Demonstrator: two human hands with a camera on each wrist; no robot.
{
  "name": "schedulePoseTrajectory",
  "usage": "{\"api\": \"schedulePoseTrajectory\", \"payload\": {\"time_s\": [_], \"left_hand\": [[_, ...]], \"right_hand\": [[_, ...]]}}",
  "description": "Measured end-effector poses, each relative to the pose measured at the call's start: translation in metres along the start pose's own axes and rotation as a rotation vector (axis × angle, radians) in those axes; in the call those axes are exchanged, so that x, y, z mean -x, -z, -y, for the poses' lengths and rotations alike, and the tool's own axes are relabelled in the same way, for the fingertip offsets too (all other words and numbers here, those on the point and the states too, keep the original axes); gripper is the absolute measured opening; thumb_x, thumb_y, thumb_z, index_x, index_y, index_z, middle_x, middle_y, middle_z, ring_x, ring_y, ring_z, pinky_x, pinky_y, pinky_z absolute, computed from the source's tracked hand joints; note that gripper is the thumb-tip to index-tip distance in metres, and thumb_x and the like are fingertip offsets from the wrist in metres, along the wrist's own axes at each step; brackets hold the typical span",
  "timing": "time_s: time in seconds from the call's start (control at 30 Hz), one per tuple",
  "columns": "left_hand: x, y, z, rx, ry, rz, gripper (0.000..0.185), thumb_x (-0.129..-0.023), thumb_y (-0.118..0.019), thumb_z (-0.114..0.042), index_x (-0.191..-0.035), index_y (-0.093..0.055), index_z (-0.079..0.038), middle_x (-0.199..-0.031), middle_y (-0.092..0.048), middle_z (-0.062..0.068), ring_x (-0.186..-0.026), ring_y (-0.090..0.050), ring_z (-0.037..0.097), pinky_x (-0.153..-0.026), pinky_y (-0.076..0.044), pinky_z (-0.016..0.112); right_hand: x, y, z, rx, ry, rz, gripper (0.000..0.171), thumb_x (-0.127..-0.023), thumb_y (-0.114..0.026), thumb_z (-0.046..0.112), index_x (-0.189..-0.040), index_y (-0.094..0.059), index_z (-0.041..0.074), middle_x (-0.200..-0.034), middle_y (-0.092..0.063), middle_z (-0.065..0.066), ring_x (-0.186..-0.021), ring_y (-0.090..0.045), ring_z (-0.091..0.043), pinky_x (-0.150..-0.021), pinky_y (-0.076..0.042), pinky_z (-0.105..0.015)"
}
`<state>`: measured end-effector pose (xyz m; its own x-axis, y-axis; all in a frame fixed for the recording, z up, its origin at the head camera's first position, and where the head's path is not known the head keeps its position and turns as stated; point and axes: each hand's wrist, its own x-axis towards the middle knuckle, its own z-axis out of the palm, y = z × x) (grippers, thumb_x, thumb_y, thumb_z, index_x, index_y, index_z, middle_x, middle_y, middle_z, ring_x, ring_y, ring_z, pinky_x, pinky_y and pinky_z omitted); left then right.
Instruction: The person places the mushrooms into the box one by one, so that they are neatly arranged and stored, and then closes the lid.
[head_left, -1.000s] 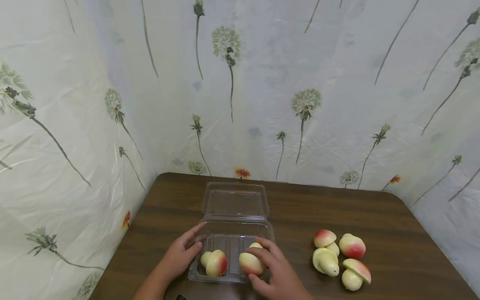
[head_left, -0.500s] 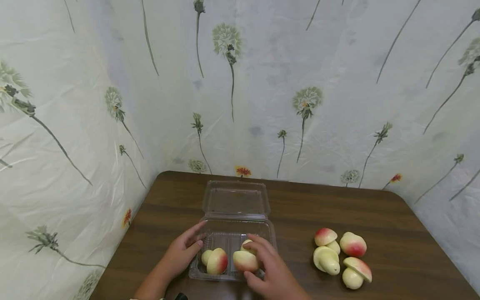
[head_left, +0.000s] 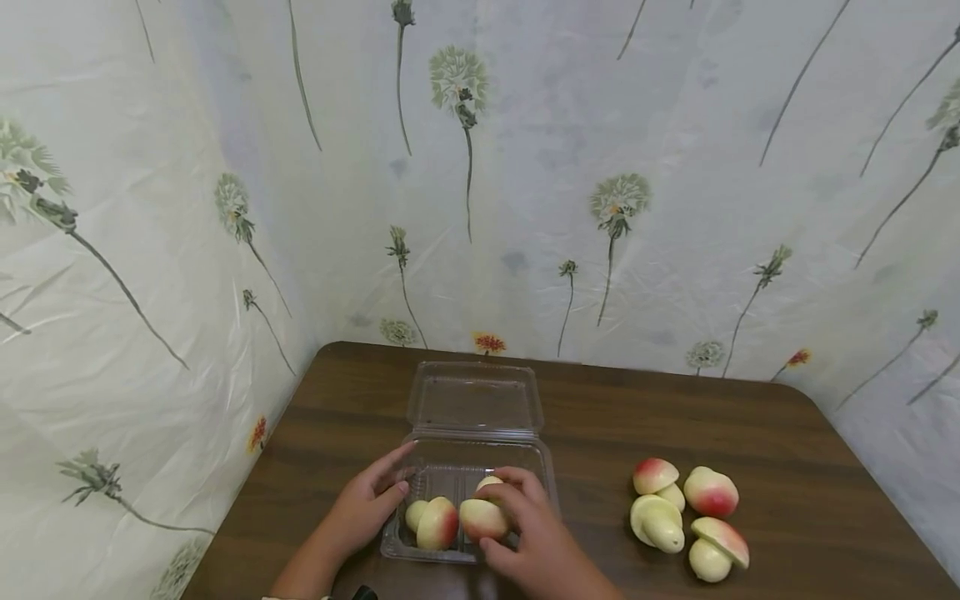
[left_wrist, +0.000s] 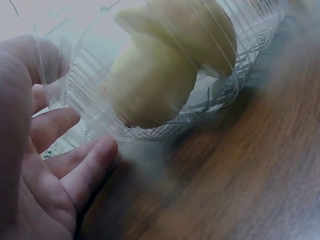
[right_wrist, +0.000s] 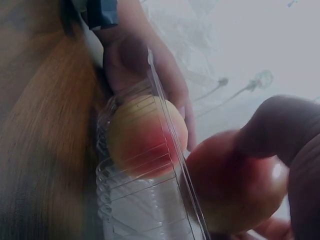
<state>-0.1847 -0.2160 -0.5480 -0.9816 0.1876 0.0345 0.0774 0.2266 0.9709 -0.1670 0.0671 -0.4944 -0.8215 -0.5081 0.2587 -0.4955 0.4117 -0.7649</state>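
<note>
An open clear plastic clamshell box (head_left: pixel 542 471) lies on the brown table, its lid (head_left: pixel 474 398) folded back. Inside lies a toy mushroom (head_left: pixel 433 522) with a cream stem and a red-yellow cap. My right hand (head_left: pixel 497 520) grips a second mushroom (head_left: pixel 480 517) low inside the box, right beside the first. My left hand (head_left: pixel 386 485) rests with straight fingers against the box's left wall. In the left wrist view the first mushroom (left_wrist: pixel 160 75) shows through the ribbed wall beside my fingers (left_wrist: pixel 70 165). In the right wrist view my fingers (right_wrist: pixel 295 135) curl over the held mushroom (right_wrist: pixel 235 185).
Several more toy mushrooms (head_left: pixel 686 517) lie grouped on the table (head_left: pixel 600 425) to the right of the box. Floral-printed sheeting (head_left: pixel 525 208) walls in the table at the back and both sides. The table's rear left corner is close behind the lid.
My right hand has carried its mushroom leftward and down inside the box until it sits next to the other one. The left hand has stayed at the box's left wall.
</note>
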Motion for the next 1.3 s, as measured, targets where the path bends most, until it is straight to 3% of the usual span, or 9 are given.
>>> {"api": "schedulePoseTrajectory", "payload": {"time_s": [0.17,0.5,0.73,0.9,1.13,1.3], "left_hand": [[-0.0008,-0.0001,-0.002,0.0,-0.016,0.009,0.052,-0.098,-0.054,-0.015,-0.146,-0.039,-0.03,-0.147,-0.045,0.005,-0.128,-0.051,0.024,-0.095,-0.042,0.019],[-0.0014,-0.0008,0.0028,-0.008,-0.024,0.026,0.052,-0.099,-0.052,-0.015,-0.147,-0.037,-0.029,-0.149,-0.041,0.005,-0.13,-0.049,0.025,-0.1,-0.044,0.028],[-0.0007,-0.0003,-0.0005,0.008,-0.021,0.0,0.052,-0.098,-0.055,-0.014,-0.146,-0.04,-0.027,-0.151,-0.039,0.0,-0.129,-0.049,0.026,-0.095,-0.043,0.02],[-0.0002,0.0008,0.0003,-0.002,-0.021,-0.005,0.052,-0.098,-0.055,-0.017,-0.146,-0.04,-0.028,-0.15,-0.039,0.001,-0.128,-0.05,0.028,-0.094,-0.043,0.02],[0.0,0.0019,0.0008,-0.031,-0.009,0.001,0.052,-0.099,-0.054,-0.017,-0.146,-0.039,-0.031,-0.15,-0.039,-0.002,-0.128,-0.05,0.024,-0.097,-0.044,0.026],[0.0004,0.002,0.0001,-0.031,-0.01,0.03,0.052,-0.1,-0.052,-0.018,-0.147,-0.036,-0.031,-0.147,-0.044,0.004,-0.129,-0.049,0.026,-0.1,-0.045,0.034]], "right_hand": [[-0.0016,-0.0019,-0.0052,0.116,-0.001,0.011,0.048,-0.078,-0.076,0.018,-0.117,-0.057,0.038,-0.137,-0.038,-0.003,-0.113,-0.051,-0.018,-0.082,-0.048,-0.027],[-0.0009,-0.0056,-0.0104,0.183,0.002,0.038,0.046,-0.078,-0.076,0.021,-0.117,-0.057,0.035,-0.139,-0.039,0.007,-0.122,-0.049,-0.019,-0.089,-0.049,-0.037],[-0.0042,-0.0064,-0.0093,0.216,0.018,0.093,0.034,-0.087,-0.07,0.034,-0.117,-0.056,0.032,-0.139,-0.042,0.002,-0.121,-0.051,-0.023,-0.086,-0.049,-0.034],[-0.0056,-0.0066,-0.0084,0.205,0.005,0.121,0.032,-0.087,-0.069,0.029,-0.116,-0.056,0.028,-0.137,-0.043,0.001,-0.116,-0.052,-0.021,-0.086,-0.049,-0.033],[-0.0066,-0.0065,-0.0066,0.229,-0.058,0.187,0.036,-0.086,-0.066,0.028,-0.12,-0.055,0.024,-0.141,-0.043,-0.006,-0.12,-0.052,-0.026,-0.09,-0.049,-0.044],[-0.0065,-0.0075,-0.0057,0.231,-0.096,0.212,0.025,-0.092,-0.06,0.04,-0.115,-0.056,0.029,-0.145,-0.043,-0.014,-0.127,-0.048,-0.033,-0.095,-0.045,-0.053]]}}
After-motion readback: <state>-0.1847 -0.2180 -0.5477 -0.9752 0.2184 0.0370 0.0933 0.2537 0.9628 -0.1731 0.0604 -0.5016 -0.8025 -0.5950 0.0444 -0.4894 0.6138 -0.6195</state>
